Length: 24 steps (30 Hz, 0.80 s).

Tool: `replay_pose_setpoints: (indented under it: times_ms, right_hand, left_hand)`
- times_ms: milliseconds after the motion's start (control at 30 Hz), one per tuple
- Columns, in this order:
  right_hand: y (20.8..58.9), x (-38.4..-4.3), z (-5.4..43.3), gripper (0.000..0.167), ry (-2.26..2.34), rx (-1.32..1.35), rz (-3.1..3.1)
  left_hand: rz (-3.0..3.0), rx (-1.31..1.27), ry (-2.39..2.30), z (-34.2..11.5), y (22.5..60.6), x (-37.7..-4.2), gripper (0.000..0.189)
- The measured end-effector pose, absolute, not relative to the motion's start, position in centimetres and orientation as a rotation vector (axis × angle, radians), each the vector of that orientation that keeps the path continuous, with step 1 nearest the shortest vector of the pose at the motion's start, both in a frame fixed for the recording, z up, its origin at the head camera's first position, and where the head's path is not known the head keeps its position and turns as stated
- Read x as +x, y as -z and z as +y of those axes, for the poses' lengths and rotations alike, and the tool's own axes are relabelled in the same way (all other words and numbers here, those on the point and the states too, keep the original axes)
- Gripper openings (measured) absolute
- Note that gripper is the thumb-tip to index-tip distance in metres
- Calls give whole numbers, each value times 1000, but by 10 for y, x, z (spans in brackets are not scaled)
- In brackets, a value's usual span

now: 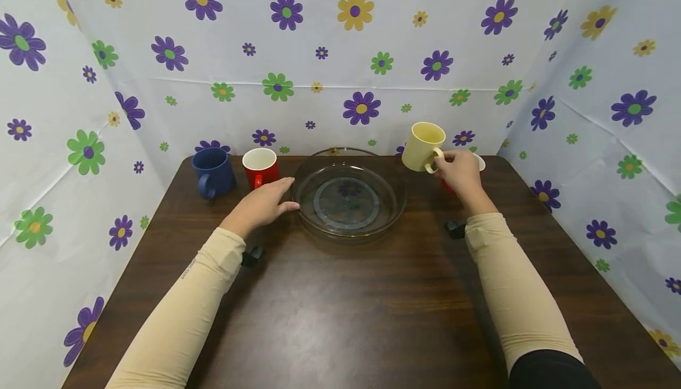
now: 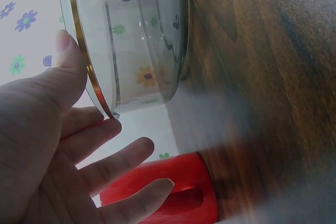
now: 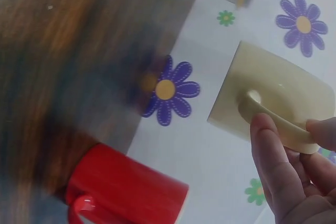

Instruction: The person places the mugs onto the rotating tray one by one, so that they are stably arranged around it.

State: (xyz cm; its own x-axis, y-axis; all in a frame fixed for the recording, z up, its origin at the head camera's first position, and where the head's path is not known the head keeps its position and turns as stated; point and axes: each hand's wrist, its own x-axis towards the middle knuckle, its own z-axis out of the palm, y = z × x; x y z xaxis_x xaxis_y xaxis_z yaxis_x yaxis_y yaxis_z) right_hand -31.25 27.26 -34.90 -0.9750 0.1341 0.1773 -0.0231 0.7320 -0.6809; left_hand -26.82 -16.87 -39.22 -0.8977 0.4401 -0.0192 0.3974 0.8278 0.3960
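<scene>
A pale yellow mug [image 1: 420, 149] is held up off the table, tilted, to the right of a round clear glass dish [image 1: 348, 232]. My right hand [image 1: 461, 175] pinches its handle between thumb and fingers, as the right wrist view shows for the mug [image 3: 273, 85]. At the dish's left side is my left hand [image 1: 264, 204], its fingers extended and its thumb spread apart. In the left wrist view, fingertips [image 2: 113, 125] are right at the dish's gold-edged rim [image 2: 90, 69]. No contents show in the dish.
A red mug [image 1: 262, 167], white inside, stands just beyond the left hand, with a blue mug [image 1: 214, 170] left of it. Another red mug [image 3: 128, 187] is mostly hidden behind the right hand in the head view. Flowered cloth walls [image 1: 319, 111] border the dark wooden table [image 1: 346, 306].
</scene>
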Motion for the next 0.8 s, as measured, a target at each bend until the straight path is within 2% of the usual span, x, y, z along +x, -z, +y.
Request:
replay_pose_setpoints:
  times_ms: [433,800]
  right_hand:
    - [328,-313,254,31,-1116,43,-2674]
    - [328,-316,233,33,-1135,143,-2678]
  left_hand:
    - [2890,647,-585,-170,388,-268,75]
    - [2886,654,-579,-168,391,-269,75]
